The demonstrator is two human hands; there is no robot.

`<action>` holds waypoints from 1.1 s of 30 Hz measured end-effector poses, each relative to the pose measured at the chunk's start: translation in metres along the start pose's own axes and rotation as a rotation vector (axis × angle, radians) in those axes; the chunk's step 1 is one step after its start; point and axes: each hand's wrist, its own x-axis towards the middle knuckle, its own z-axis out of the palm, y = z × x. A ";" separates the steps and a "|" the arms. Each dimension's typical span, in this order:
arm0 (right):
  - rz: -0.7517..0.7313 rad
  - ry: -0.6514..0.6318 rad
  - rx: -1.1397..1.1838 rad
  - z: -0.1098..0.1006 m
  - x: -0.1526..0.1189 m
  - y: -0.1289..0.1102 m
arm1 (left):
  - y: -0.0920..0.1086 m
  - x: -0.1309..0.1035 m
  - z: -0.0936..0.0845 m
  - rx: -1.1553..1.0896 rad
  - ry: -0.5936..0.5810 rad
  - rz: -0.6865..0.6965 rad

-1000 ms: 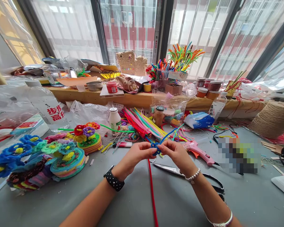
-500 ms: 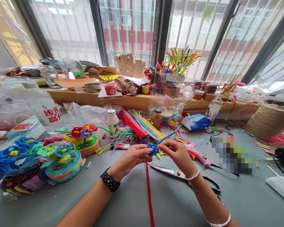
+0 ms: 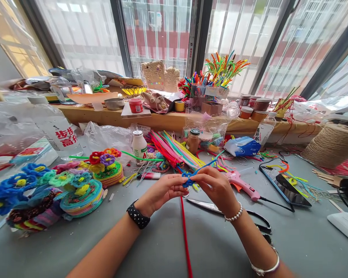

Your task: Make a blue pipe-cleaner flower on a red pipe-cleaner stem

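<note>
A small looped blue pipe-cleaner piece point(image 3: 187, 179) is held between my two hands above the grey table. My left hand point(image 3: 165, 192) pinches its left side with thumb and fingers. On its right side my right hand point(image 3: 216, 187) has its thumb and fingertips closed. A straight blue stem sticks out from the piece toward the upper right. Below the hands, a red pipe cleaner point(image 3: 185, 235) runs toward the table's near edge. Scissors point(image 3: 204, 205) lie partly under my right wrist.
Pipe-cleaner flowers point(image 3: 20, 183) on round coiled bases stand at the left. A pink glue gun point(image 3: 243, 185) and a phone point(image 3: 285, 187) lie at the right. Behind are a pipe-cleaner bundle point(image 3: 174, 148), a white bottle point(image 3: 139, 146) and a brown jar point(image 3: 193, 141).
The fingers of my right hand have shifted slightly left and in closer around the blue piece, and its wrist is a little more bent. The view has shifted slightly.
</note>
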 end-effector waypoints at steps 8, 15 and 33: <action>0.105 0.021 0.083 0.000 0.000 -0.003 | -0.002 0.000 -0.002 0.078 -0.069 0.086; 0.351 -0.022 0.272 0.000 0.002 -0.005 | -0.003 0.002 -0.001 0.229 -0.044 0.190; 0.520 -0.050 0.338 0.005 0.003 -0.008 | 0.000 0.002 0.004 0.278 0.082 0.224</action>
